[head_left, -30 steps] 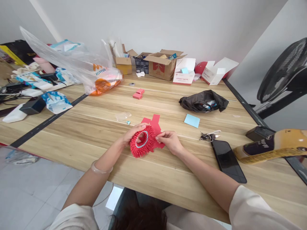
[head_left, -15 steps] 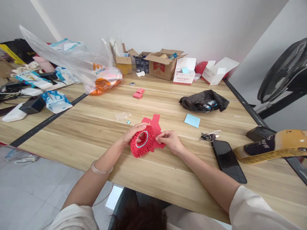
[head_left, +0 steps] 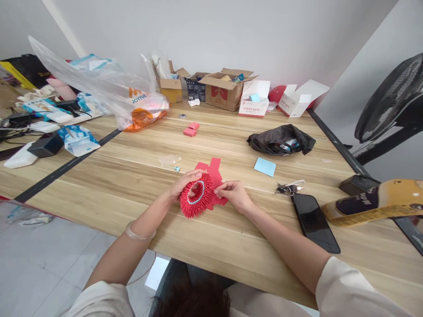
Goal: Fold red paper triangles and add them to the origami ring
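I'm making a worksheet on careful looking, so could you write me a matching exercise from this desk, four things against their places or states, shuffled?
Things
1. Folded-paper ring
2. Phone
3. Light blue paper
4. Pink blocks

Places or states
A. Between the black bag and the keys
B. Two small ones, close together on the table
C. In the left hand, with a pale blue band around its opening
D. Lying beside the bottle, its screen dark

Right pairs: 1-C, 2-D, 3-A, 4-B
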Available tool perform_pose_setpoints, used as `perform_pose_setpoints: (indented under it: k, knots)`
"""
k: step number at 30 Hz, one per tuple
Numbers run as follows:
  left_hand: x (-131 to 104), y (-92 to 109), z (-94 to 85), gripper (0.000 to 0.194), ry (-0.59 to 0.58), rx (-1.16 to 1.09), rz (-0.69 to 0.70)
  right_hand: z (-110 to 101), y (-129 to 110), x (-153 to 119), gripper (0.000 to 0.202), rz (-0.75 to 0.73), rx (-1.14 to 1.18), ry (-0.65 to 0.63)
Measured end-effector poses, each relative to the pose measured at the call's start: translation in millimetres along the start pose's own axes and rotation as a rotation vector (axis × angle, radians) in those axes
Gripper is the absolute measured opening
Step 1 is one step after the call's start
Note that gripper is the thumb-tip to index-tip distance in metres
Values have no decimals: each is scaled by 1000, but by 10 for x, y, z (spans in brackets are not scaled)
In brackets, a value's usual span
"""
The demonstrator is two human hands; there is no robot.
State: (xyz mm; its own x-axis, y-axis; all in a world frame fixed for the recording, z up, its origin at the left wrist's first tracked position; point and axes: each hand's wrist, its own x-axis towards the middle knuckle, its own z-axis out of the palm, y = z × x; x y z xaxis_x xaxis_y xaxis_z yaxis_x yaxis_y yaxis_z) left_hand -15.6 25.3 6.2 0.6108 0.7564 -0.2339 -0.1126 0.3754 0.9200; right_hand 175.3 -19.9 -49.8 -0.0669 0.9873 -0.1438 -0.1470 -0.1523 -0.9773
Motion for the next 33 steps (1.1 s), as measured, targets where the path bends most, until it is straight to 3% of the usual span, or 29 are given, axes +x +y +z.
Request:
perform_pose_setpoints:
  k: [17, 27, 33]
  knots:
    - [41, -64, 6, 38, 72, -88, 24, 37, 25, -5, 14, -46, 78, 55]
    - [48, -109, 62, 40, 108, -69, 13, 84, -8, -53, 21, -75, 142, 83]
    - [80, -116, 59, 43, 60, -235, -61, 59, 2, -35, 22, -86, 175, 104]
